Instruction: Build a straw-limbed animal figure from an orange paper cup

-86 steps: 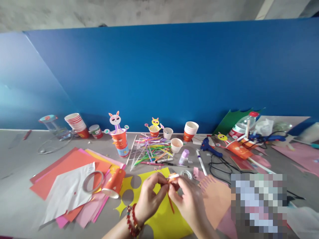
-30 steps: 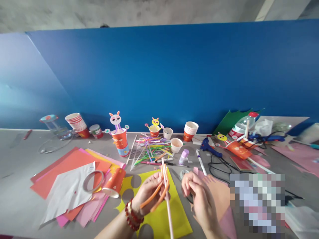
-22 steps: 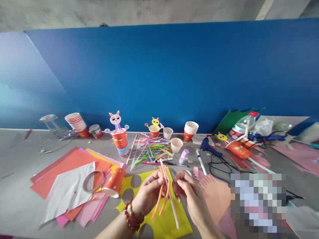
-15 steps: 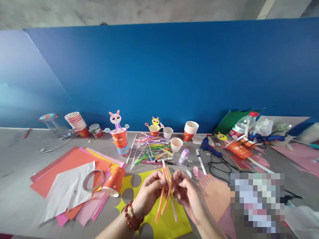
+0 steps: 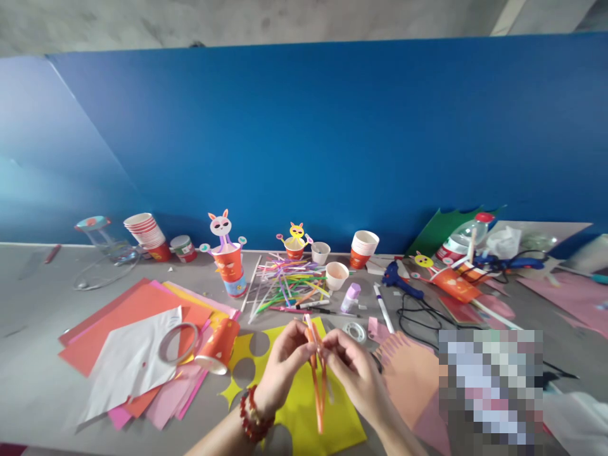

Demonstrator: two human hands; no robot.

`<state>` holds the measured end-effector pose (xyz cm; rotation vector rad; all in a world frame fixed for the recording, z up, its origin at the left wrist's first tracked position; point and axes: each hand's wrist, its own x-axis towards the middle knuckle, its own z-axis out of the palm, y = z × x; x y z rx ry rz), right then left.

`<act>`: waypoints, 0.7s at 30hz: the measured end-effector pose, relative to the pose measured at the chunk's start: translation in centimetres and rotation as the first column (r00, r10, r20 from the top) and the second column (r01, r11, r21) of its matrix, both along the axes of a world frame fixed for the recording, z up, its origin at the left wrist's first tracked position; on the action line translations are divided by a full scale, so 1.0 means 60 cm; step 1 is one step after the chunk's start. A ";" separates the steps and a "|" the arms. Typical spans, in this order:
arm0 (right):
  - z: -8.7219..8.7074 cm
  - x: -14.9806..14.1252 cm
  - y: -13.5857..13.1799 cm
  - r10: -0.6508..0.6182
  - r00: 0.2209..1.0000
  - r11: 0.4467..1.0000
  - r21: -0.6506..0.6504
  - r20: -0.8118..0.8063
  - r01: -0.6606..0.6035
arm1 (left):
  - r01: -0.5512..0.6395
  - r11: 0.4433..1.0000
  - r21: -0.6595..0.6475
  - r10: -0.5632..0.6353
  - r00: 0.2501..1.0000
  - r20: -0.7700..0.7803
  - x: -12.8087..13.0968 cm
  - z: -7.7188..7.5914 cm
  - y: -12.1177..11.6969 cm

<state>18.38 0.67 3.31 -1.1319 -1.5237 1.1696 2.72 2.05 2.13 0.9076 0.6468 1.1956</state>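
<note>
Head camera: two hands pinch orange straws (image 5: 320, 415) above a yellow sheet (image 5: 339, 421)

And here they are, both hands drawn close together at the near edge of the counter (image 5: 35, 373)! Left hand (image 5: 285, 364), the one with the red bead bracelet (image 5: 254, 415) at its wrist, pinches the bundle between thumb and bent fingers. Right hand (image 5: 354, 364) comes in from the other side, thumb and forefinger pressed together on the same straws. A pale straw (image 5: 308, 321) pokes out on top, while the orange ones dangle with their lower ends close together; the lower part of the pale one is blurred.

Below lies that yellow sheet, round holes cut along its left side. A white tape roll (image 5: 362, 333) sits just beyond the right hand, and left of the sheet an orange paper cup (image 5: 227, 339) lies tipped over. Behind, a heap of coloured straws (image 5: 289, 282) spreads out, a purple-capped glue stick (image 5: 350, 299) standing near its right edge!
</note>
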 end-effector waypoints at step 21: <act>0.015 0.005 0.001 0.146 0.986 0.989 -0.017 0.083 -0.145 | 0.056 0.989 0.139 -0.023 0.973 -0.228 -0.016 0.014 0.009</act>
